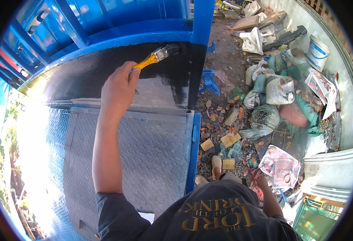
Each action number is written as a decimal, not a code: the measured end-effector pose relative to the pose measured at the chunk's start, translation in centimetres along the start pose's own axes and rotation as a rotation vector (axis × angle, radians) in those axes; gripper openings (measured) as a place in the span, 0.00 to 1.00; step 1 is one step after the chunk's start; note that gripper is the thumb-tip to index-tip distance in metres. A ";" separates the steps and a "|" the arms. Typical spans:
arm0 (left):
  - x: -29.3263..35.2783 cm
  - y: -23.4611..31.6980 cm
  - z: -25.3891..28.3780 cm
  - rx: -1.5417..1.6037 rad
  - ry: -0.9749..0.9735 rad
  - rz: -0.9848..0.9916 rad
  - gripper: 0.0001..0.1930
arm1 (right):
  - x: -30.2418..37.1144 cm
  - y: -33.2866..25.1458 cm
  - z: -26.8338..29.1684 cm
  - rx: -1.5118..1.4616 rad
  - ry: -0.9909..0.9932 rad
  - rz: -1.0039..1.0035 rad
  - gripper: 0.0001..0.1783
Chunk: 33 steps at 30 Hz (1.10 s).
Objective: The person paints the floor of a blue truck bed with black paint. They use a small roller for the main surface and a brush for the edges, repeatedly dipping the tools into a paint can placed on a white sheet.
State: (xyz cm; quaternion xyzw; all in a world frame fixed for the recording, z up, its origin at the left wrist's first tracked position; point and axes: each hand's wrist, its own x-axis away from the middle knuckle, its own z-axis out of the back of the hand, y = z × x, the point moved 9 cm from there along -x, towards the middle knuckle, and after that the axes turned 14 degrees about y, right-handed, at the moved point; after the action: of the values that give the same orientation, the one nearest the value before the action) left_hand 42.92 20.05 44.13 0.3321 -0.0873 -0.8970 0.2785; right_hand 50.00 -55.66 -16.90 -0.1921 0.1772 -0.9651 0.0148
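Observation:
My left hand (119, 87) is closed round the yellow handle of a paintbrush (147, 60). Its dark bristles rest against, or very near, the upper right of a glossy black-painted panel (100, 68). Directly above that panel runs a blue metal frame (144, 34) with bars. Below it lies a grey diamond-plate metal surface (144, 148). Low on my right side, my right hand (261, 180) hangs near my body, its fingers curled by something reddish. What it holds is partly hidden and too small to name.
Stuffed sacks and bags (280, 89) lie along the right wall, near a white bucket (318, 52) and a discarded toilet bowl (253, 41). Dry leaves and cardboard pieces (230, 139) litter the gravel by my feet. A blue post (202, 22) edges the panel.

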 end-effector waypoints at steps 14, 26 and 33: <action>0.1 -3.2 2.3 -0.055 0.041 0.090 0.15 | -1.8 1.8 -3.5 -0.051 -0.010 -0.035 0.21; 13.2 -10.9 1.0 0.393 0.183 0.613 0.15 | -1.6 -15.3 1.1 -0.076 -0.172 0.344 0.24; 27.3 -11.3 -9.4 1.209 0.358 1.147 0.10 | 9.8 -48.9 9.2 -0.418 -0.390 0.617 0.22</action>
State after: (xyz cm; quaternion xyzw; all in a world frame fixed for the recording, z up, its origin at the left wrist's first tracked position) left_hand 26.92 14.40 18.16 0.4650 -0.6607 -0.3500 0.4741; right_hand 46.33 -13.86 11.62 -0.3080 0.4124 -0.8043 0.2969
